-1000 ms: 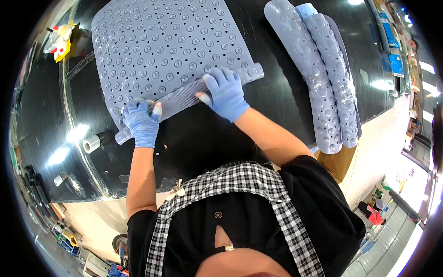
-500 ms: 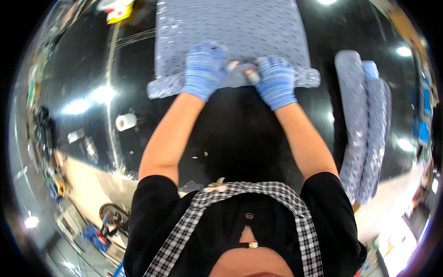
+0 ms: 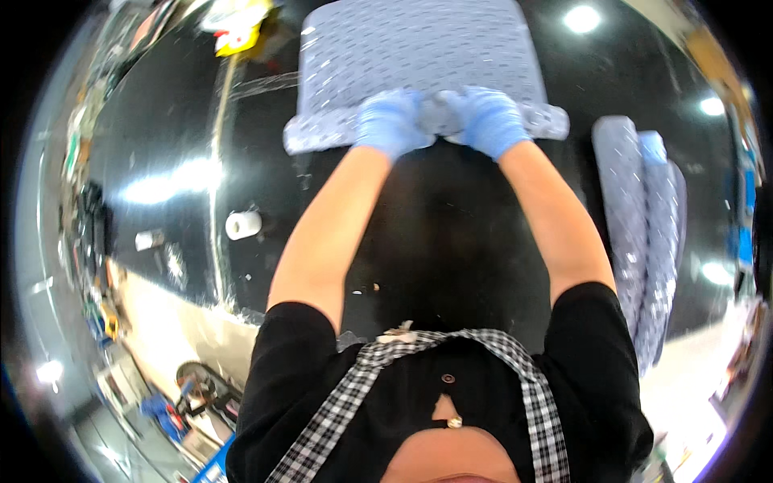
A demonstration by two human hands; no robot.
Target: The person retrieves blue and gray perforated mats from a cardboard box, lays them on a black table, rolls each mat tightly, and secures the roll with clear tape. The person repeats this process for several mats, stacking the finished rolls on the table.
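A grey-blue patterned sheet [image 3: 419, 48] with a glossy, film-like surface lies flat on a black table. Its near edge is wound into a roll [image 3: 550, 122] running left to right. My left hand [image 3: 390, 122], in a blue knit glove, grips the roll left of its middle. Close beside it, my right hand [image 3: 489, 121], gloved alike, grips the roll right of the middle. Both hands have their fingers curled over the roll, slightly blurred, with the fingertips partly hidden. The roll's two ends stick out past my hands.
Finished-looking rolls [image 3: 620, 193] of similar material lie side by side at the table's right. A small white roll [image 3: 243, 225] sits to the left, near scraps of clear film [image 3: 175, 264]. A yellow and red package [image 3: 240, 30] is at the far left. Black table surface [image 3: 451, 241] shows between my forearms.
My hands have pushed the roll farther away from me, winding up more of the flat sheet. Their fingers have curled in from a more spread pose. The whole view has shifted slightly.
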